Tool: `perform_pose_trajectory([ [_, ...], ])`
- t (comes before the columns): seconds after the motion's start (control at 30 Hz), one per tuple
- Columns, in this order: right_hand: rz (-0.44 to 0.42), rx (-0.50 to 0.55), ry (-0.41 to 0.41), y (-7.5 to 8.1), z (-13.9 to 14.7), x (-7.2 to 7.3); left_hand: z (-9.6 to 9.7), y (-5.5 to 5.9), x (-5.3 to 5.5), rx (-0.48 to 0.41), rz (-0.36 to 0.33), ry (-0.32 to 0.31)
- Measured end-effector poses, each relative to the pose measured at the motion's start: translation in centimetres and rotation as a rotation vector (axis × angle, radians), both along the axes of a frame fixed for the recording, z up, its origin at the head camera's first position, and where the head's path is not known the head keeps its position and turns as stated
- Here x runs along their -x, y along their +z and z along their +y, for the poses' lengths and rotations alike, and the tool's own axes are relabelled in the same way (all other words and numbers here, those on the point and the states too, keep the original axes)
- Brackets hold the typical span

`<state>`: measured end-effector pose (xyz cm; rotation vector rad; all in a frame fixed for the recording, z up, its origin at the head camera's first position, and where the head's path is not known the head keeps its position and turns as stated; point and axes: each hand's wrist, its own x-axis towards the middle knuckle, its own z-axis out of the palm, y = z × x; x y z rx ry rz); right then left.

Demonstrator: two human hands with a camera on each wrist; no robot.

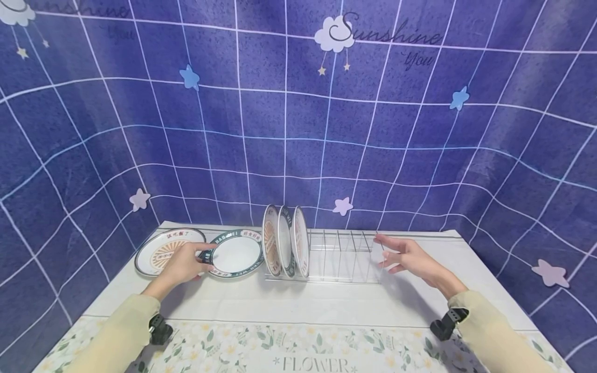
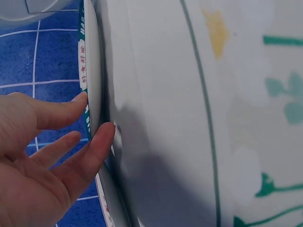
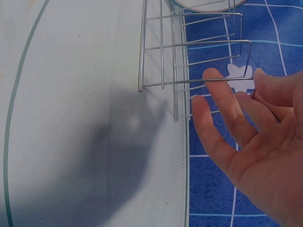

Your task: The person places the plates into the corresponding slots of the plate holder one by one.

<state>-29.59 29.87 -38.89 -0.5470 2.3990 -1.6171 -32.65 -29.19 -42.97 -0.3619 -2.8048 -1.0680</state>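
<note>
My left hand (image 1: 184,264) pinches the left edge of a white plate with a green lettered rim (image 1: 237,254), thumb on top and fingers beneath. That rim (image 2: 82,61) shows edge-on in the left wrist view. Left of it, partly behind the hand, lies a white plate with an orange sunburst (image 1: 154,254). A wire dish rack (image 1: 342,282) stands to the right, with three plates (image 1: 271,241) upright in its left end. My right hand (image 1: 410,259) lightly holds the rack's right end, the thumb and a finger at the end wire (image 3: 189,82).
The white table top (image 1: 280,305) carries a floral cloth strip (image 1: 298,342) along its front. Behind and on both sides hangs a blue gridded curtain (image 1: 261,114), close to the rack's back.
</note>
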Motion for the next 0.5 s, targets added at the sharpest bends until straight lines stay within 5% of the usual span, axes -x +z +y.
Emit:
perform_pose_trajectory([
  [0.5, 0.008, -0.003, -0.001, 0.04, 0.03, -0.16, 0.62, 0.06, -0.17, 0.052, -0.013, 0.029],
])
